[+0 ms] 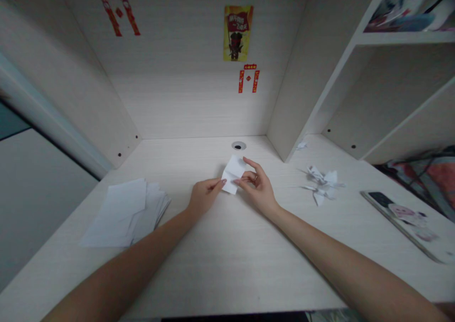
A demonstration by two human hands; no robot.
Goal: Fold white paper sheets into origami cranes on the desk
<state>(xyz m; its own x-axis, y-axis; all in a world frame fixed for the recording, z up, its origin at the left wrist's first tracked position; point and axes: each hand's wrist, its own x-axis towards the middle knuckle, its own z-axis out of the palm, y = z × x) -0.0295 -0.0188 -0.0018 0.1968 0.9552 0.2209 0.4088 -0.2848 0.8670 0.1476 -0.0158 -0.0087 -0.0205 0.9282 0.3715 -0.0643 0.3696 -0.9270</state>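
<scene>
Your pale desk (213,274) spreads across the lower part of the view, and the back wall (185,85) rises behind it. An upright panel (309,66) stands on the desk to your right, with shelves beyond it. At the far right edge lies a bundle of cloth (435,175), partly cut off.

To your left, a loose pile of white paper (121,213) rests on the desk, its sheets unevenly stacked. To your right, a phone (405,225) lies flat, with a pink picture on it. Between the phone and your right hand (259,184) sits a small cluster of folded paper shapes (323,182), blurred at the edges.

Your left hand (204,194) pinches the lower left edge of a small creased sheet (232,173) between thumb and finger. Your right hand holds its right side, thumb low, forefinger arched up to the top corner. The sheet is between your two hands, near the middle of the desk; you cannot tell whether it touches the surface. Just beyond it is a round cable hole (239,146).
</scene>
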